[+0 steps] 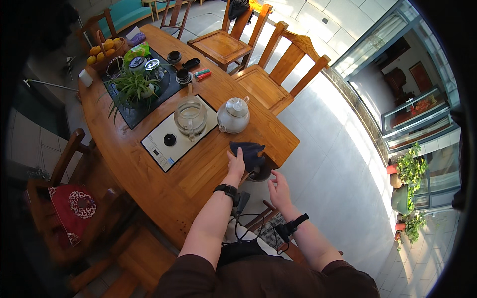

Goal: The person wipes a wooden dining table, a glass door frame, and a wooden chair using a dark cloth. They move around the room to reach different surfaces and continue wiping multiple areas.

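My left hand [236, 163] is over the near right edge of the wooden table [201, 178], its fingers at a dark blue cloth [249, 155]; whether they grip it is unclear. To its right, my right hand [279, 188] hovers beyond the table's edge with fingers a little bent and nothing seen in it. A dark round bowl or pot [261, 174] shows partly under the cloth, between my hands. Farther up the table, a glass teapot with a lid [234, 115] stands beside a white electric stove plate [154, 147], which bears an open glass kettle [190, 115].
A black tea tray [134, 117] holds a green potted plant [136, 85] and glass jars. Small dark cups [182, 75], lighters [203, 74] and a fruit basket [118, 50] stand farther off. Wooden chairs [268, 82] line the far side. Cables [246, 229] hang near my lap.
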The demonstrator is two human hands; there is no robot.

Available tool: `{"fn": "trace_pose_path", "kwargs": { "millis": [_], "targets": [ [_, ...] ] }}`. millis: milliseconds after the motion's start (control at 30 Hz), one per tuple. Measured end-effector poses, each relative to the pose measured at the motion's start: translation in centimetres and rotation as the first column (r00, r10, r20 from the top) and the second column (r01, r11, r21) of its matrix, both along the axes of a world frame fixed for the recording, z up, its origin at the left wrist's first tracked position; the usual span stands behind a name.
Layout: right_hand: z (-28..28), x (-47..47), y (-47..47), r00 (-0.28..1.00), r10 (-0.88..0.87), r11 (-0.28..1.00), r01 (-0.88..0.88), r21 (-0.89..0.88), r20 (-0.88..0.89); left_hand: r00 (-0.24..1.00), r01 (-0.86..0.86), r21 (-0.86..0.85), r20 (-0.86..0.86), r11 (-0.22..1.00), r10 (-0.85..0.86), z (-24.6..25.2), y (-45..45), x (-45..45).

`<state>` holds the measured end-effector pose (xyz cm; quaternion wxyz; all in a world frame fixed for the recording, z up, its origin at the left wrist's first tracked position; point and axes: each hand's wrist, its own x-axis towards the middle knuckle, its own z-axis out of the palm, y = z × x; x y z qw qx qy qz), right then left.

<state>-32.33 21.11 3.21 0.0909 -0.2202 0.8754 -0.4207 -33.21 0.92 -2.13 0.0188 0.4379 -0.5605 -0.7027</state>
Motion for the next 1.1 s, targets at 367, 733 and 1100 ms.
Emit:
{"fn": "trace_pose_path", "kwargs": {
  "millis": [367,733,1100],
  "targets": [
    [-9.6,0.6,-16.3,0.965,0.213,0.841,-0.101,0.531,-0.153,0.968,-0.205,0.003,0.146,0.979,0.202,0.7,-10.4,30.1],
    [-10.8,-21.5,-10.1,0.951,0.147,0.766,0.064,0.64,-0.271,0.529,-0.776,-0.175,0.343,0.606,0.776,4.7,-4.6,48.0],
    [-9.3,-29.0,-0.4,0.854,0.441,0.821,-0.258,0.51,-0.277,0.714,-0.599,-0.197,0.307,0.776,0.629,10.9,-1.0,28.4]
  ]
}}
